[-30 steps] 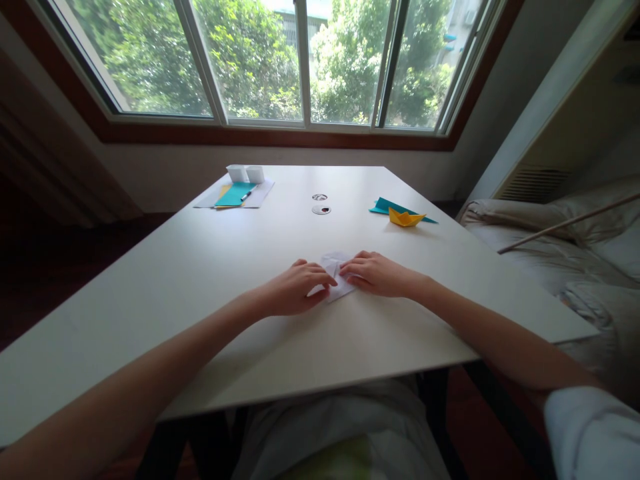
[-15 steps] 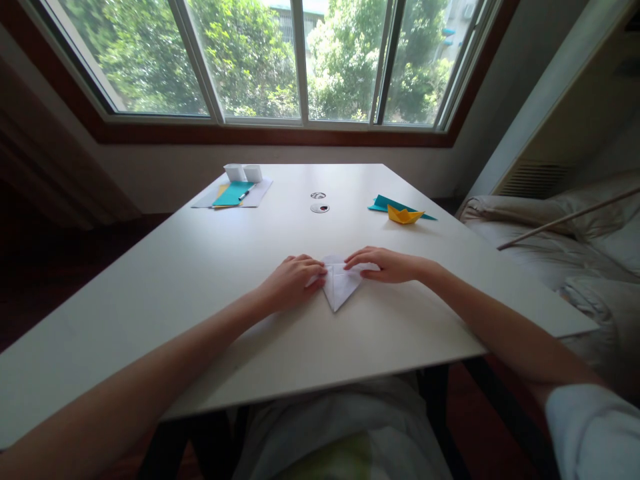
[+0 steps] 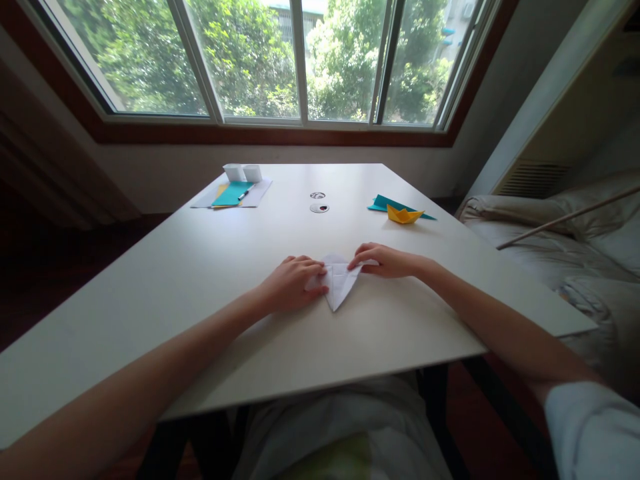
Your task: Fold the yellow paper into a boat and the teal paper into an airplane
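A folded white paper (image 3: 339,283) lies flat on the white table (image 3: 210,280), its point aimed toward me. My left hand (image 3: 293,283) rests on the paper's left edge, fingers curled and pressing down. On the paper's upper right corner sits my right hand (image 3: 383,260), its fingertips touching the fold. Both hands press the paper against the table; neither lifts it.
A yellow paper boat (image 3: 404,215) sits on a teal sheet (image 3: 385,203) at the back right. At the back left lie a teal sheet with a pen (image 3: 233,193) and two white cups (image 3: 243,173). Two round holes (image 3: 320,208) mark the table's middle. A bed (image 3: 555,247) stands right.
My right hand has slid to the right off the paper's middle, uncovering the pointed fold. The left hand stays at the left edge.
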`<state>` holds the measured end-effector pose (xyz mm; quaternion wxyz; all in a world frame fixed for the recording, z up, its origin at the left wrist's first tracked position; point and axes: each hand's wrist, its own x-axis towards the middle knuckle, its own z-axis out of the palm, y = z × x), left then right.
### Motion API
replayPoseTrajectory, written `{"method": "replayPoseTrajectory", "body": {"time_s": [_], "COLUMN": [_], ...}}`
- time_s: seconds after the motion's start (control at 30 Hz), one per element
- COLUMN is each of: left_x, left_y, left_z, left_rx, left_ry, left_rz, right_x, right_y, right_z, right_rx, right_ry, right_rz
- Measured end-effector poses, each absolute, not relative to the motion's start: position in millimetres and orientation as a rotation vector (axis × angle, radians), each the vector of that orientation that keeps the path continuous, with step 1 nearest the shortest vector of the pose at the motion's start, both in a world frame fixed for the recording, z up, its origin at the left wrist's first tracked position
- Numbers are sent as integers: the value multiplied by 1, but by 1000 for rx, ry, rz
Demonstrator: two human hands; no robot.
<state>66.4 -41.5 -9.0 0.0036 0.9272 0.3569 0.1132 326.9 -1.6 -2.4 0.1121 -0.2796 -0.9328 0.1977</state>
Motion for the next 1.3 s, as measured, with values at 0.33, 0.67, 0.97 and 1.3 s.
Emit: {"method": "replayPoseTrajectory", "body": {"time_s": [0.33,0.67,0.97,1.3], "left_x": [67,65,66,67], "left_y": [-45,-48,-48,-48], "left_z": [-10,-11,-14,-13], "left_rx": [2917,2953,2959,2935], "left_ry": [1154,1153,1157,1167], "left_rz": [384,387,361,376], "right_x": [296,280,277,275], "right_y": [-8,-20,-38,-59], "right_z": [-19,-22,-11,0], "right_rx": [-1171,-1443,-1381,-1148], "right_ry": [-2504,-2434,-2589,-2740], "right_rz": [293,77,-70,166]}}
